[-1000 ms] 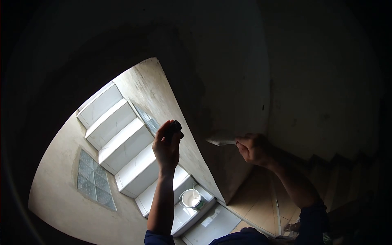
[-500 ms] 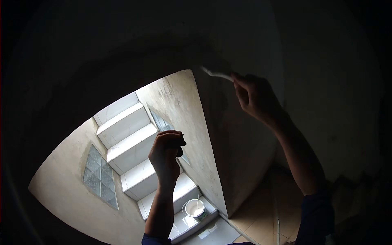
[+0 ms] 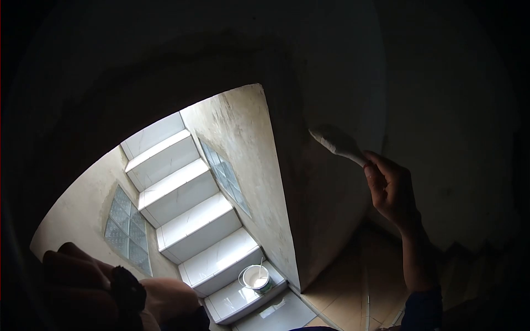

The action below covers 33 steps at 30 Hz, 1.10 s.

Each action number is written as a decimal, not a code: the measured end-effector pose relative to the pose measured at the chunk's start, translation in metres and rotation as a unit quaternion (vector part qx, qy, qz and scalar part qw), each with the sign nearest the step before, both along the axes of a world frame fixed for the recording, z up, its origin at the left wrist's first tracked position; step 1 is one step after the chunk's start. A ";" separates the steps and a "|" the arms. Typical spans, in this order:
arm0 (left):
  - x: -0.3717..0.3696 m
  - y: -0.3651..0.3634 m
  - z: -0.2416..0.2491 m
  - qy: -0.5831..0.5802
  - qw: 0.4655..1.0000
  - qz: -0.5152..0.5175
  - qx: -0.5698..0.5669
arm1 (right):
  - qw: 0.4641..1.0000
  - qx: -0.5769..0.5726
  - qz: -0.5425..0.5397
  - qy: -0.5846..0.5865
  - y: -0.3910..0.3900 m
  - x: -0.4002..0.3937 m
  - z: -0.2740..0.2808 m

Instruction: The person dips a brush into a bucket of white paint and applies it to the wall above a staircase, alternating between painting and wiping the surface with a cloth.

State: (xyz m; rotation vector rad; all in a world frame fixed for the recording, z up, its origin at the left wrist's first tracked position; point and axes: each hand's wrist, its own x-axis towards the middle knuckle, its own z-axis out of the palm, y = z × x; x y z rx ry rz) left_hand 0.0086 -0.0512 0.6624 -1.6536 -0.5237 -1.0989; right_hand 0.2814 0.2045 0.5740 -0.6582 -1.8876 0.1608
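My right hand (image 3: 395, 190) is closed around the handle of a pale paintbrush (image 3: 334, 140), its whitish head pointing up and left over the dark wall (image 3: 301, 182) beside the opening. Low at the left, close to the camera, my left hand (image 3: 83, 276) is in deep shadow with its fingers curled. A dark, ragged-edged piece (image 3: 130, 289) shows at those fingers; I cannot tell what it is.
Through the bright opening, white tiled stairs (image 3: 196, 231) rise between plastered walls with glass-block windows (image 3: 128, 229). On the lowest step stands a bucket (image 3: 255, 277) of white material with a stick in it. Brown floor tiles (image 3: 342, 281) lie at lower right.
My right hand and the paintbrush have moved down and right, away from the opening's top corner. My left hand has dropped from the middle to the lower left, closer to the camera.
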 end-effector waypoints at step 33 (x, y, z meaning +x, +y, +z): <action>-0.014 -0.012 -0.019 0.028 0.999 0.019 0.010 | 0.888 -0.344 0.237 0.192 -0.009 -0.041 0.009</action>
